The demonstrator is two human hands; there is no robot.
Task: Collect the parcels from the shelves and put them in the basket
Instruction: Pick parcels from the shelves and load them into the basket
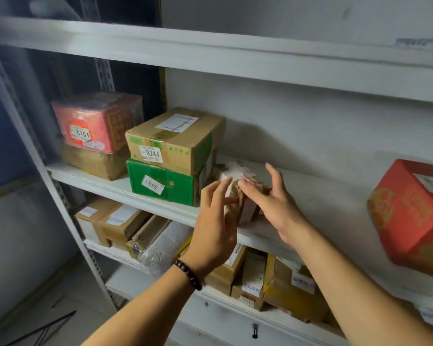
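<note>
Now your left hand (pixel 215 221) and right hand (pixel 270 208) flank a small taped parcel (pixel 235 174) on the middle shelf (pixel 323 196), just right of the green box (pixel 160 186) under carton 0244 (pixel 170 143). Fingers (pixel 219 187) on both hands are spread and straight, not wrapped round it. Whether they touch it, I can't tell.

Dim room. White metal shelves (pixel 235 58) on perforated uprights (pixel 104 73); white wall (pixel 310 136) behind the fingers (pixel 275 179), grey floor (pixel 68 293) down-left of them.
</note>
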